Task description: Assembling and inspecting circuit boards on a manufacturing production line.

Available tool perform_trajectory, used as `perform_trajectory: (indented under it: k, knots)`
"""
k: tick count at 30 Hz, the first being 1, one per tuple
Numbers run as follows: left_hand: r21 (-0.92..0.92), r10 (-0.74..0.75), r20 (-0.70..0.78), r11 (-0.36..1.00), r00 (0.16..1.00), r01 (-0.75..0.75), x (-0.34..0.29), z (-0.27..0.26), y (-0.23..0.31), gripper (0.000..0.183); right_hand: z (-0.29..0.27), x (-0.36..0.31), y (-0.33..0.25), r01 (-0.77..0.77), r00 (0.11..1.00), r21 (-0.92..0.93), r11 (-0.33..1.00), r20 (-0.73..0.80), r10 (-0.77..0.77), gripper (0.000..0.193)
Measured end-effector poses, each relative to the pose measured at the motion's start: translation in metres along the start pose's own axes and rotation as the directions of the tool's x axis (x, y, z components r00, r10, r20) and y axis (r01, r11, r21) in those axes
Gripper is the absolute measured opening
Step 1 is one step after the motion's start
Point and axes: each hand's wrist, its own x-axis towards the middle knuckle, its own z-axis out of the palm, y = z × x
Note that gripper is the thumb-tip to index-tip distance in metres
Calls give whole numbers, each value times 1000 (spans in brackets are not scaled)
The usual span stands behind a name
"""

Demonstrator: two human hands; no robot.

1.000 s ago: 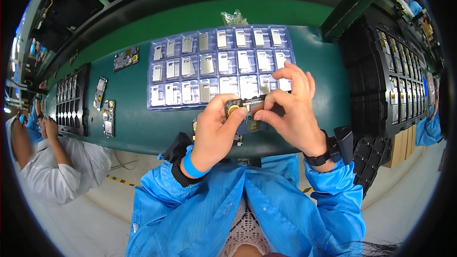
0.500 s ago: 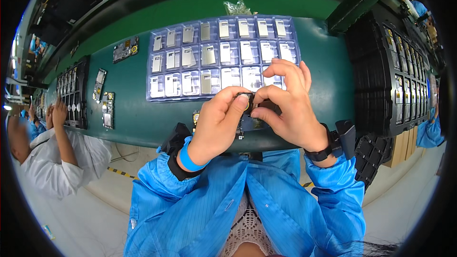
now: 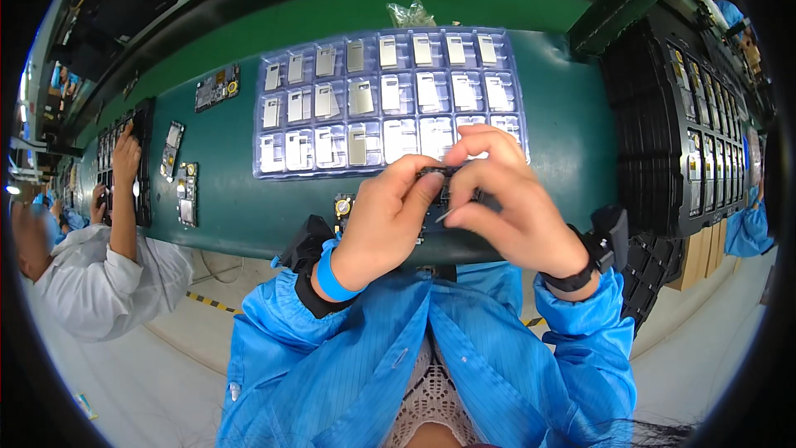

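Observation:
Near the table's front edge, my left hand (image 3: 383, 217) is closed, thumb and forefinger gripping a small dark circuit board (image 3: 433, 172). My right hand (image 3: 518, 214) curls against the board's other side, thumb and forefinger pinched on a thin silvery piece (image 3: 445, 216), too small to name surely. Fingers hide much of the board. Beside the left hand another board with a round gold part (image 3: 342, 206) lies on the table, partly covered by that hand. Just beyond both hands sits a clear plastic tray (image 3: 286, 173) with silvery metal plates (image 3: 361, 97) in its compartments.
Loose circuit boards (image 3: 188, 192) lie on the green table (image 3: 232, 207) at left, one (image 3: 217, 89) farther back. Black stacked trays (image 3: 655, 141) hold boards at right. A green post (image 3: 630, 4) and crumpled clear bag (image 3: 410, 13) stand behind. At left, a person in white (image 3: 108, 282) reaches into a black tray.
My right hand has turned and its fingers curled further in; the thin silvery piece now shows at its thumb. My left hand keeps its grip. The co-worker's hand has moved farther along their tray.

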Motion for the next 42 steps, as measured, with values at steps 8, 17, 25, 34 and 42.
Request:
perform_trajectory:
  k: [8,17,25,34,42]
  knots:
    - [-470,-395,141,780,908,413,-1,-9,24,24,-15,-6,-2,-477,846,530,701,58,531,17]
    - [-528,-305,212,764,929,371,-11,-9,26,33,-7,-13,-6,-307,840,700,645,-119,529,18]
    - [-509,-221,169,815,961,277,-15,-5,24,32,1,-11,1,-255,903,439,862,-212,375,19]
    - [-475,-230,182,831,956,290,-15,-5,30,32,6,-6,-12,-481,739,614,626,-100,666,10]
    - [-471,-215,181,838,960,276,-16,-4,30,33,14,-8,-10,-440,754,549,711,-204,624,8]
